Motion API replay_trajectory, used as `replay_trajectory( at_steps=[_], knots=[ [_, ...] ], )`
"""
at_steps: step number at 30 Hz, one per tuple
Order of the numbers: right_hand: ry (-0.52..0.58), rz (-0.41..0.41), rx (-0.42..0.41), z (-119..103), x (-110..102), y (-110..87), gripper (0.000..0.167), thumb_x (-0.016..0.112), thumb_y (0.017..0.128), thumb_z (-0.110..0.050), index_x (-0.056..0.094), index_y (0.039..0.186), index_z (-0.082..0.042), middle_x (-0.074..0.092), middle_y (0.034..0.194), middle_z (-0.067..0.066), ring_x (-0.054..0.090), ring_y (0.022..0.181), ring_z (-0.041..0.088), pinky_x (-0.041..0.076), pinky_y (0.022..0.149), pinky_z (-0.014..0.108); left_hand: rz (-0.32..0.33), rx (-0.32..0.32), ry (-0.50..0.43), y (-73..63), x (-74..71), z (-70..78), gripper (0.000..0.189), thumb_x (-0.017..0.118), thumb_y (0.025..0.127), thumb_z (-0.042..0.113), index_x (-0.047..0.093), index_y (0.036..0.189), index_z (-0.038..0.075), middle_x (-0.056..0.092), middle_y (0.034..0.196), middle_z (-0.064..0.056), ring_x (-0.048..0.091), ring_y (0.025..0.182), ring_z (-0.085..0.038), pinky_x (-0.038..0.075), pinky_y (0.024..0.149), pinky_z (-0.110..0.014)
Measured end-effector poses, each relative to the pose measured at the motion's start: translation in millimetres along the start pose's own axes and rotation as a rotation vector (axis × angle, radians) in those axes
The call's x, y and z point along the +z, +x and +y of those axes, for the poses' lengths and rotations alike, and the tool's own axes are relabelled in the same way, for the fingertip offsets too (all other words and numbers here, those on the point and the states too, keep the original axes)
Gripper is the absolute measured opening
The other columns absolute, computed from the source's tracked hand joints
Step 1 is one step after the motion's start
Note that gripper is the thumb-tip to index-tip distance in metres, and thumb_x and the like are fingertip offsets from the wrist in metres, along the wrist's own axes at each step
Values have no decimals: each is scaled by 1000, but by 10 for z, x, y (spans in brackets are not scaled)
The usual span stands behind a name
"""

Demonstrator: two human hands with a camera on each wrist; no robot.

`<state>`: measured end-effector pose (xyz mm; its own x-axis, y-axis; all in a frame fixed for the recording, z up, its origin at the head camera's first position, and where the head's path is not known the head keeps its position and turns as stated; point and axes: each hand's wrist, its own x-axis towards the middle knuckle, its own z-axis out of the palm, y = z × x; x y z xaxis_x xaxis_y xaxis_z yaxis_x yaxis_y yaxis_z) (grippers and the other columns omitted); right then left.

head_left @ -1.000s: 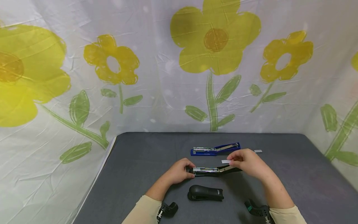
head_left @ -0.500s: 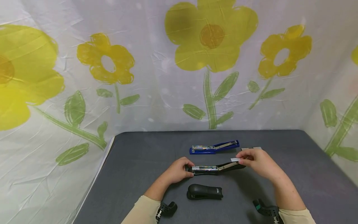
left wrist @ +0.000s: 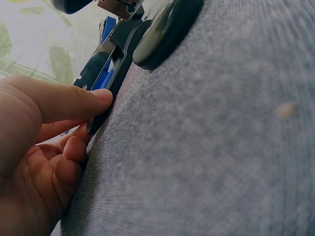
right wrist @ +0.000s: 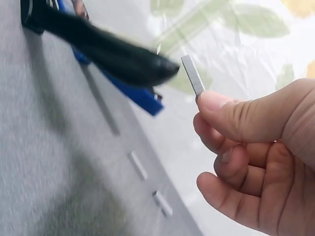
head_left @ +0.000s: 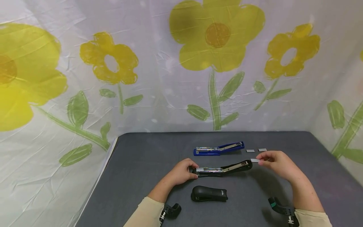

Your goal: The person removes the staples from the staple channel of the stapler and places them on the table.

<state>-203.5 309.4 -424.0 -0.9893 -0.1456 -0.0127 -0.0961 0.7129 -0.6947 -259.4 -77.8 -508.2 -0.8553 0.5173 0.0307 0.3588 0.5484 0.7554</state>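
A black stapler (head_left: 236, 166) lies opened out on the table, its metal staple channel (head_left: 210, 170) exposed. My left hand (head_left: 181, 172) pinches the stapler's left end between thumb and fingers; the left wrist view shows the thumb (left wrist: 101, 97) on its edge. Held between thumb and forefinger of my right hand (head_left: 276, 162) is a short strip of staples (right wrist: 192, 75). In the head view that strip sits just right of the stapler's raised end. From the right wrist, the black end (right wrist: 152, 69) appears close beside the strip, and the other fingers are loosely curled.
Behind lies an opened blue stapler (head_left: 208, 151). Two more staple strips rest to its right, a nearer one (head_left: 250, 150) and a farther one (head_left: 262, 149). A closed black stapler (head_left: 209, 194) is in front. The grey table (head_left: 153, 148) ends at a flowered curtain (head_left: 164, 94).
My right hand has moved right with the staple strip, from above the stapler's raised arm to beyond its end. Both loose strips are now uncovered. The left hand keeps its grip.
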Motion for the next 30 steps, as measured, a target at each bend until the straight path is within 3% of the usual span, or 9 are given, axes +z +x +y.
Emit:
replay_trajectory(
  at_steps=[8, 19, 30],
  knots=[
    [21, -7, 38, 223, -26, 11, 21, 66, 101, -7, 69, 114, 9, 68, 95, 7, 60, 85, 23, 51, 69, 35, -7, -10, -11, 12, 4, -7, 29, 85, 84, 8, 76, 112, 6, 59, 101, 2, 48, 72, -10, 43, 66, -27],
    [45, -94, 115, 422, 63, 73, 14, 70, 95, -4, 72, 105, 7, 65, 88, 4, 50, 75, 21, 43, 61, 31, -4, -12, -13, 14, 5, -18, 29, 85, 84, 9, 76, 111, 6, 59, 101, 2, 49, 72, -10, 43, 66, -28],
    [-14, -133, 100, 450, 163, 99, 14, 75, 88, -1, 74, 100, 6, 70, 93, 9, 53, 80, 20, 43, 71, 36, -8, -5, -10, 8, -7, -8, 29, 84, 85, 10, 75, 113, 6, 59, 102, 1, 49, 72, -11, 43, 66, -28]
  ],
)
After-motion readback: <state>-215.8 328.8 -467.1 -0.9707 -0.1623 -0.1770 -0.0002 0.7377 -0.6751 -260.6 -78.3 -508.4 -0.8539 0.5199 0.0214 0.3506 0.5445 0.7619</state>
